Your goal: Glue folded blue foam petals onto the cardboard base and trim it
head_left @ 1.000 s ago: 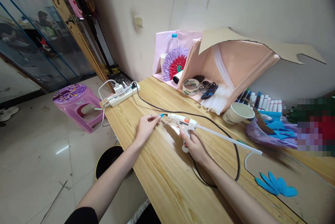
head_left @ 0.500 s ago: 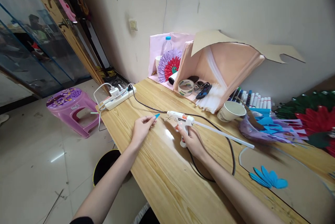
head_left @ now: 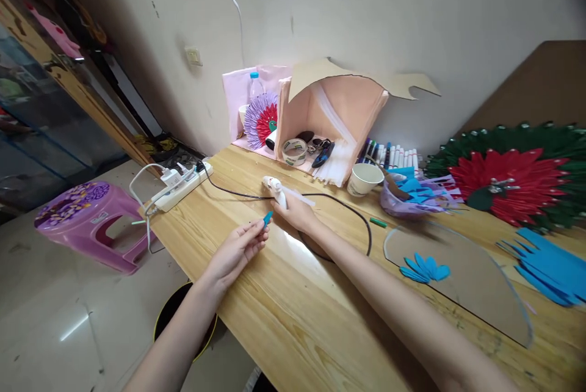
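Between the fingertips of my left hand (head_left: 238,251) is a small blue paper petal (head_left: 268,218), its tip pointing up and away. My right hand (head_left: 295,212) is wrapped round the handle of a white glue gun (head_left: 274,187), beyond the petal and apart from it. A pale glue stick (head_left: 300,196) sticks out of the gun's back. The gun's black cord (head_left: 368,227) loops over the wooden table (head_left: 270,319). To the right, several blue petals (head_left: 425,268) sit in a fan on a cardboard half-round (head_left: 476,288).
A power strip (head_left: 183,187) lies at the table's left edge, with a pink stool (head_left: 105,221) below. Toward the wall stand a pink box (head_left: 339,111), a tape roll (head_left: 293,151), a paper cup (head_left: 364,179) and a purple basket (head_left: 403,203). Blue paper strips (head_left: 549,270) lie far right.
My view has swung right, bringing more of the table's right side in. My right hand has turned the glue gun and moved it away from me. The left hand still pinches the petal, now tipped upward.
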Tool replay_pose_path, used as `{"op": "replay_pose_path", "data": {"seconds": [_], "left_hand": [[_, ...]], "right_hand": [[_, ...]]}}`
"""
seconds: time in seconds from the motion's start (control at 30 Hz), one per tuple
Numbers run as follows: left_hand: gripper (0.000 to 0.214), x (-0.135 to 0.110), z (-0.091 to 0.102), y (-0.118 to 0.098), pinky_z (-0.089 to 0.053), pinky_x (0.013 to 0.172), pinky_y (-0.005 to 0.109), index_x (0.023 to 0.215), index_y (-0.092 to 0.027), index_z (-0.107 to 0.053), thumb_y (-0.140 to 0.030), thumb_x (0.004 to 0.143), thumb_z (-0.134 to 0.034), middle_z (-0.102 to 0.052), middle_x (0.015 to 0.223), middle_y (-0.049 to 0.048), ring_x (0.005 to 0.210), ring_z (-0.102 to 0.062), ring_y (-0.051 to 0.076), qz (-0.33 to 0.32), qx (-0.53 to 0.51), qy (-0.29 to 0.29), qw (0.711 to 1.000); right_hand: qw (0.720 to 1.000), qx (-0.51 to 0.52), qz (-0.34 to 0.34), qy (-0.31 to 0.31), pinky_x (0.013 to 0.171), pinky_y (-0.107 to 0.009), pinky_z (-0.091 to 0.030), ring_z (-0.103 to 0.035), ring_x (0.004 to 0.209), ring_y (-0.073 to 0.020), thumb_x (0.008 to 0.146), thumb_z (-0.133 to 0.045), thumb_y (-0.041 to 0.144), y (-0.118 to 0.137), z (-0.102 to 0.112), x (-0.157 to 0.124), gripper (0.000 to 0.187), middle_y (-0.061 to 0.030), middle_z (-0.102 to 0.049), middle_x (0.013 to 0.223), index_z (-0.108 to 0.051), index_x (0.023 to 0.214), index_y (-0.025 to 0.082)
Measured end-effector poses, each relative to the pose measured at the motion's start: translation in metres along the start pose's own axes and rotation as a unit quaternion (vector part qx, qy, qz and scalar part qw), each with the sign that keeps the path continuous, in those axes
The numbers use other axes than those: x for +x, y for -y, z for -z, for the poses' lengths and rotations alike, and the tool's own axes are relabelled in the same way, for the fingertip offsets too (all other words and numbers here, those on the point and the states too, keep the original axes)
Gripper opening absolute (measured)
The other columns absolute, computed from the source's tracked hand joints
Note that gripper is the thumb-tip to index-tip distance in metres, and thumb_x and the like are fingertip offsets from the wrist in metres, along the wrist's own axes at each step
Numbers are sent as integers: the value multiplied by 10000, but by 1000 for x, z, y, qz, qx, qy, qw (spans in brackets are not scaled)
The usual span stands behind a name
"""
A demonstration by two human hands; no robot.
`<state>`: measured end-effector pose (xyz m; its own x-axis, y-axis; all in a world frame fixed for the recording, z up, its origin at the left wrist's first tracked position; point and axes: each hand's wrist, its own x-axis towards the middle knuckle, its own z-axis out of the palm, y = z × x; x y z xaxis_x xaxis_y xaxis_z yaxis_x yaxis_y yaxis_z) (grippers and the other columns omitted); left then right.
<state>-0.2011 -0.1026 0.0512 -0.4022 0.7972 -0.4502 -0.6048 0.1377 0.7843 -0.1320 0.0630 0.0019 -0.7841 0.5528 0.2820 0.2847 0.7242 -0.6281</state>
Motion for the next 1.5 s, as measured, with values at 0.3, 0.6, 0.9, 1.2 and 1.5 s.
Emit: {"op": "replay_pose_path", "data": {"seconds": [0.3, 0.6, 0.9, 1.2, 1.5], "left_hand": [[257, 9, -71, 28, -354, 518, 147, 822, -135, -684, -340, 672, -721, -581, 689, 6, 611, -490, 61, -74, 146, 150, 975], [81, 6, -164, 72, -420, 826, 255, 777, -197, -677, -267, 736, -667, -629, 961, 34, 944, -561, 155, -125, 203, 351, 905], [76, 13, -194, 100, -326, 993, 372, 773, -245, -718, -205, 750, -657, -535, 1107, 60, 1124, -463, 208, -261, 310, 456, 792], [108, 15, -194, 95, -376, 953, 372, 846, -241, -707, -226, 761, -641, -546, 1116, 75, 1105, -481, 218, -287, 361, 443, 769], [207, 42, -183, 109, -437, 851, 348, 939, -198, -633, -190, 859, -443, -574, 1010, 79, 981, -535, 185, -351, 470, 339, 736]], "right_hand": [[922, 333, -194, 45, 712, -326, -435, -546, 777, -171, 803, -519, 376, 5, 94, -117, 236, -61, -596, 870, -580, 888, 164], [685, 653, -324, 2, 699, -227, -449, -571, 716, -94, 727, -676, 343, 3, 169, -204, 248, -40, -630, 824, -661, 867, 139], [615, 699, -358, -68, 591, -175, -449, -536, 671, -66, 696, -704, 232, -9, 188, -245, 195, -16, -602, 807, -653, 852, 126], [670, 651, -348, -74, 597, -182, -425, -510, 642, -62, 672, -717, 274, -17, 186, -244, 172, 5, -592, 753, -664, 783, 153], [754, 450, -366, -309, 659, -240, -455, -532, 614, -75, 602, -743, 290, -89, 207, -244, 234, 5, -605, 747, -640, 776, 174]]}}
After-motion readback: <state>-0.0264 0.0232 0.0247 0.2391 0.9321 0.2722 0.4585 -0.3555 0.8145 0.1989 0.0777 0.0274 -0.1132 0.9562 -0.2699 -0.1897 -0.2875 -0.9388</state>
